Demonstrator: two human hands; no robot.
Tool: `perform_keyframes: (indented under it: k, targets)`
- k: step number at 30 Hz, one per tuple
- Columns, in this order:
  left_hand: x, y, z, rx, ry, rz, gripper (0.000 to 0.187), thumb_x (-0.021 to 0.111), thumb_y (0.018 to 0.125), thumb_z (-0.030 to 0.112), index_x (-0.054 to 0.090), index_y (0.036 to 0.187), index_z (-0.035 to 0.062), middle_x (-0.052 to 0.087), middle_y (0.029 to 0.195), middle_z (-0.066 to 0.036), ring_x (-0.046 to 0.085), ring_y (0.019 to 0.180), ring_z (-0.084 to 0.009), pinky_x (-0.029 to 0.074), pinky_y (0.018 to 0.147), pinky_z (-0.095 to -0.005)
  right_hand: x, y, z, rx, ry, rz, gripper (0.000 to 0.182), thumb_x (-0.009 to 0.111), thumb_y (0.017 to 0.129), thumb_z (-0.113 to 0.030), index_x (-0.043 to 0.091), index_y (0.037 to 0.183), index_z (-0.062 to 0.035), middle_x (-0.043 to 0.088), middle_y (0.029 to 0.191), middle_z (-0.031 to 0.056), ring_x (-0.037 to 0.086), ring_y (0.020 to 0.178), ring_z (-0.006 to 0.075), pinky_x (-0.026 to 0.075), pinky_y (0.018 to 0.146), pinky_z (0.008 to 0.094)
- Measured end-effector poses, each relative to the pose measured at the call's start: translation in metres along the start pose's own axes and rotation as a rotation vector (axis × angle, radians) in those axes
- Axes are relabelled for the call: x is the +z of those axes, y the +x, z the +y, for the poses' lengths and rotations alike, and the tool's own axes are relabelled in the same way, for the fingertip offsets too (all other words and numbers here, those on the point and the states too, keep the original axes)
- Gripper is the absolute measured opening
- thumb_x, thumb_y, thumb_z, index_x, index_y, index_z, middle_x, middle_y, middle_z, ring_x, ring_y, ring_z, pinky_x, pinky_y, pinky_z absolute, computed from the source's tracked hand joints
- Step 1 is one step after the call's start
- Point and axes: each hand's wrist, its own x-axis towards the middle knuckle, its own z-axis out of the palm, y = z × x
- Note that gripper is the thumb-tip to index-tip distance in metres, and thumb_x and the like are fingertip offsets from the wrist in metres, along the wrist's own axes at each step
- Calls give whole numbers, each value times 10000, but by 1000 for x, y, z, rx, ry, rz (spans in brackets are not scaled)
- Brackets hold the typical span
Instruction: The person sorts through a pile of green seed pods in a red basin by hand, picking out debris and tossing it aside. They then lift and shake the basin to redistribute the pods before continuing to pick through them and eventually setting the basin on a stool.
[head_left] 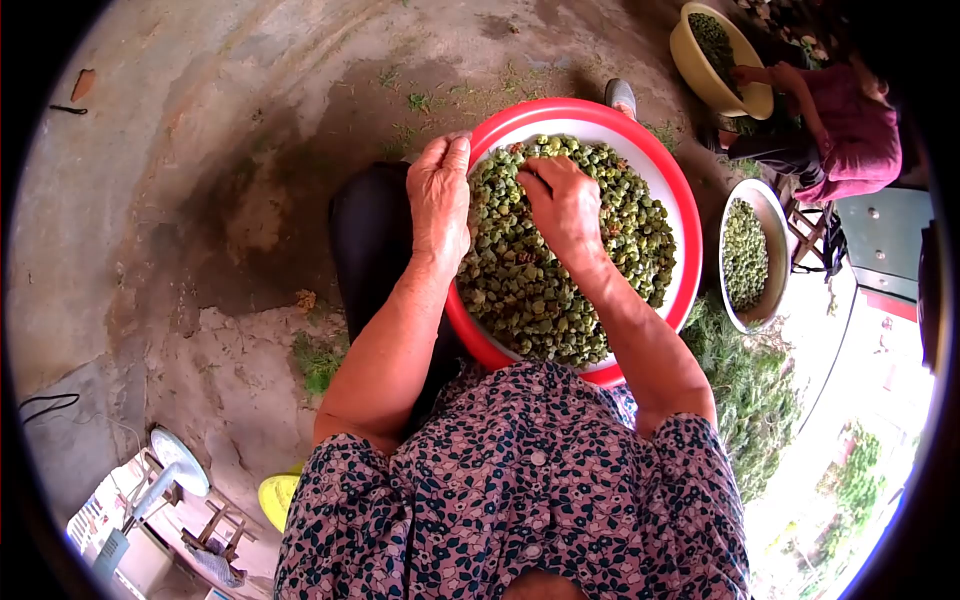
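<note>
Right at the middle of the frame sits a round red-rimmed basin [690, 240], white inside and heaped with small green pods [530, 290], resting on the person's lap. The right hand [562, 205] lies on top of the heap near its upper middle, fingers curled down into the pods and pinching at them; what exactly it grips is too small to tell. The left hand [438, 195] rests on the basin's left rim, fingers stretched forward and relaxed, palm down against the edge, clutching nothing. Below the basin shows the person's flower-print blouse [520, 490]. To the right of the basin, on the ground, stands a metal bowl [775, 230] holding more green pods. At the upper right another person in a pink top [855, 135] sits with a hand at a yellow basin [700, 70] that also holds greens. Bare concrete ground [220, 150] fills the left of the frame, and a white fan [170, 465] stands at the lower left.
</note>
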Motion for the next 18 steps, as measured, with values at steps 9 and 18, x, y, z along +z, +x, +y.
perform_keyframes:
  k: [9, 18]
  targets:
    - [2, 3, -7, 60, -3, 14, 234, 545, 945, 201, 627, 971, -17, 590, 833, -7, 492, 758, -87, 412, 703, -244, 48, 25, 4, 134, -200, -28, 167, 634, 791, -191, 659, 887, -57, 640, 895, 136, 633, 802, 333, 502, 721, 438]
    - [4, 3, -7, 55, -15, -2, 230, 545, 944, 193, 634, 963, -18, 589, 816, -7, 489, 731, -88, 411, 677, -243, 50, 31, 12, 187, 52, -25, 224, 621, 776, -167, 673, 957, -46, 669, 893, 165, 653, 810, 308, 508, 758, 388]
